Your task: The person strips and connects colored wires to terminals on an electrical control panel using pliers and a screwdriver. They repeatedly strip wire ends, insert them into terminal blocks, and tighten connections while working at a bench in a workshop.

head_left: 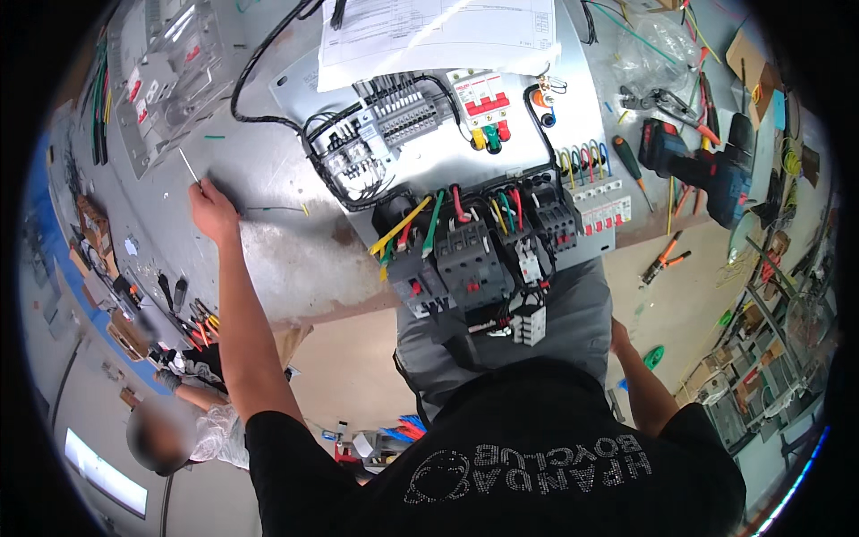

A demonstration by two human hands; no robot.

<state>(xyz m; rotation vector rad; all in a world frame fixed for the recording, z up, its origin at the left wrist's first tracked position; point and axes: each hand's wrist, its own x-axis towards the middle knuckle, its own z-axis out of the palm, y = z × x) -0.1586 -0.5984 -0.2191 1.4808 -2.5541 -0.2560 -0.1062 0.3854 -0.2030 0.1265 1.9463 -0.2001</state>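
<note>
My left hand (213, 211) is closed at the left on the metal table, and a thin pale rod (186, 166) sticks out of its fingers. Whatever else of the rod lies inside the fist is hidden. Low at the right, beside my thigh, my right hand (618, 336) shows only in part, its fingers out of sight. Before me a metal mounting plate (586, 98) overhangs the table's near edge. It carries black contactors (472, 268), a grey terminal block (403, 112), a breaker with red levers (481, 97), and a row of small breakers (607, 217) with coloured wires.
Printed sheets (438, 40) cover the plate's far end. To the right lie a cordless drill (702, 166), a green-handled screwdriver (631, 163) and crimping pliers (667, 106). Clear plastic covers (174, 80) rest at the far left. A co-worker (192, 425) is at the lower left.
</note>
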